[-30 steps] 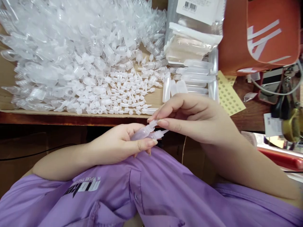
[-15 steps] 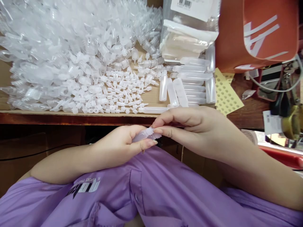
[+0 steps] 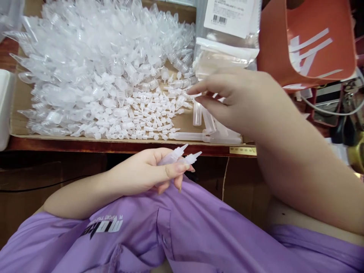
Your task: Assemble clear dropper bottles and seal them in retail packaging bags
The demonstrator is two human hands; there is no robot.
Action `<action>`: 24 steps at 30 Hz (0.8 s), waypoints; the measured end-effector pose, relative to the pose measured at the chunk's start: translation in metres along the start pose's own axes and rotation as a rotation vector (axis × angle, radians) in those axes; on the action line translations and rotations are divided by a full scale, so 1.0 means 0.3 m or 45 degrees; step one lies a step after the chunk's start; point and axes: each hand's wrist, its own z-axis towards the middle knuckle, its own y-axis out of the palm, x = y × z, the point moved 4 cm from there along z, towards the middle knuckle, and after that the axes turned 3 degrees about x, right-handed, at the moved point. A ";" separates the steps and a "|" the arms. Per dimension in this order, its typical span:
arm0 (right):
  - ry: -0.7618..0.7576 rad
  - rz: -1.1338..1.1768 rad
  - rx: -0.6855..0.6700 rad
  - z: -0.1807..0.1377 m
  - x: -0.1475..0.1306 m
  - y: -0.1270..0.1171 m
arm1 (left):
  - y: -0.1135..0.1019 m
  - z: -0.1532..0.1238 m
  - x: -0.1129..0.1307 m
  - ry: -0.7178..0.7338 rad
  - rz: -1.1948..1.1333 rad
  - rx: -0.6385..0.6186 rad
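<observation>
My left hand (image 3: 142,172) is closed round two small translucent dropper bottles (image 3: 179,155), their pointed tips sticking out to the right, just below the table edge. My right hand (image 3: 236,98) hovers over the cardboard sheet (image 3: 187,123), thumb and forefinger pinched together near the small white nozzle plugs (image 3: 148,113); whether a plug sits between them I cannot make out. Plain tube bodies (image 3: 199,113) lie just under that hand.
A big heap of clear caps and bottle parts (image 3: 85,64) covers the left and back of the cardboard. Plastic bags with a barcode label (image 3: 224,34) lie behind my right hand. An orange container (image 3: 309,41) stands at the right, with cables and clutter (image 3: 335,106) beside it.
My right hand has left the bottles in my left hand and moved up and away over the cardboard to the small plugs. The left hand stays put with two bottles.
</observation>
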 end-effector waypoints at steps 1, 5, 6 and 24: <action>-0.062 -0.180 -0.071 0.026 0.002 0.018 | -0.003 0.001 -0.011 -0.030 -0.061 -0.022; -0.299 -0.485 -0.275 0.090 -0.018 0.088 | -0.015 0.003 -0.032 -0.021 -0.193 -0.037; -0.315 -0.504 -0.272 0.097 -0.026 0.092 | -0.018 0.002 -0.033 -0.011 -0.202 -0.035; -0.069 0.922 -0.175 -0.232 -0.072 0.073 | -0.024 -0.012 0.012 0.042 0.043 0.009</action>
